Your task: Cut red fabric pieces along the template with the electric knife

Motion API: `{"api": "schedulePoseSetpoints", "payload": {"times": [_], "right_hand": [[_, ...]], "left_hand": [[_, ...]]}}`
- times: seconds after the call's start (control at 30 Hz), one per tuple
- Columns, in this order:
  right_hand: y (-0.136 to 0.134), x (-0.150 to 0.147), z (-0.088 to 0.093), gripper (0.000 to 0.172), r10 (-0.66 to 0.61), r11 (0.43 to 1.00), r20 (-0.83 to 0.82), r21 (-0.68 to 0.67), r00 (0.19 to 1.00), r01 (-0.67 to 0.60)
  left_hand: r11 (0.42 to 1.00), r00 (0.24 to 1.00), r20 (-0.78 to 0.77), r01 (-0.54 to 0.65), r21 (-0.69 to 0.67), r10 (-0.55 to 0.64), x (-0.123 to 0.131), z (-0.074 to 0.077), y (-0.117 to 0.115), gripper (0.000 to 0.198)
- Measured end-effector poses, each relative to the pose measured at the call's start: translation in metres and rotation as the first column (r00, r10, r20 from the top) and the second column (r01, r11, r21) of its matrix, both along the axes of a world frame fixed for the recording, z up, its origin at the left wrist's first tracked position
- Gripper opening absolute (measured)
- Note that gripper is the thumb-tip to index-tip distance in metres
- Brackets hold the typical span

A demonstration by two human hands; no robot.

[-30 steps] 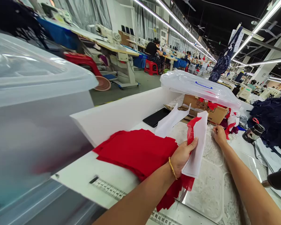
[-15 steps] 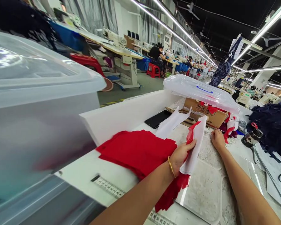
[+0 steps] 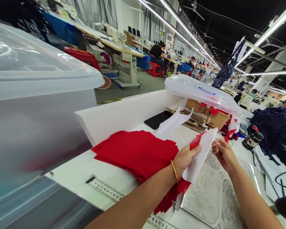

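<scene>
My left hand (image 3: 184, 159) grips a narrow white pattern piece (image 3: 200, 156) together with red fabric (image 3: 197, 140), thumb on top. More red cloth hangs below that hand. Just to the right, my right hand (image 3: 225, 155) is closed, its fingertips pinching a thin pale thread (image 3: 214, 149) close to the white piece's edge. A stack of red fabric pieces (image 3: 135, 152) lies on the table left of my left hand. Behind it another white cut-out piece (image 3: 173, 123) rests partly beside a black phone-like slab (image 3: 157, 119).
A cardboard box (image 3: 207, 114) with red scraps sits at the back under a clear plastic lid (image 3: 202, 92). A large translucent bin (image 3: 43, 127) stands at the left. To the right are a dark jar (image 3: 252, 140) and a navy fabric heap (image 3: 274, 130). A printed measuring tape (image 3: 105, 187) runs along the front.
My right hand has come up off the table by the scraps, toward me, and now holds the thread beside the white piece. The left hand's hold is the same; the white piece has tilted slightly.
</scene>
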State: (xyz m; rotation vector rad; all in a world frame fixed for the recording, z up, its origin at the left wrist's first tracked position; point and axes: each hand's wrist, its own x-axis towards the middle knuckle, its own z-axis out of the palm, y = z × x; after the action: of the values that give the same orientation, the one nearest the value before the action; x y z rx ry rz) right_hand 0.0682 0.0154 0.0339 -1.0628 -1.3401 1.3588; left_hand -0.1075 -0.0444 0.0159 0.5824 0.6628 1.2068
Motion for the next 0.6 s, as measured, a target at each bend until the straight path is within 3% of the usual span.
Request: {"api": "schedulePoseSetpoints", "payload": {"times": [0.23,0.6], "right_hand": [[-0.033,-0.015,0.0,0.031,0.073,0.987,-0.08,-0.137,0.994,-0.083],[-0.041,-0.01,0.007,0.037,0.167,0.97,-0.23,-0.134,0.959,-0.201]], "left_hand": [[0.99,0.983,-0.12,0.14,0.008,-0.138,0.003,-0.002,-0.003,0.033],[0.982,0.976,-0.117,0.176,-0.065,-0.183,0.002,-0.008,0.001,0.042]]}}
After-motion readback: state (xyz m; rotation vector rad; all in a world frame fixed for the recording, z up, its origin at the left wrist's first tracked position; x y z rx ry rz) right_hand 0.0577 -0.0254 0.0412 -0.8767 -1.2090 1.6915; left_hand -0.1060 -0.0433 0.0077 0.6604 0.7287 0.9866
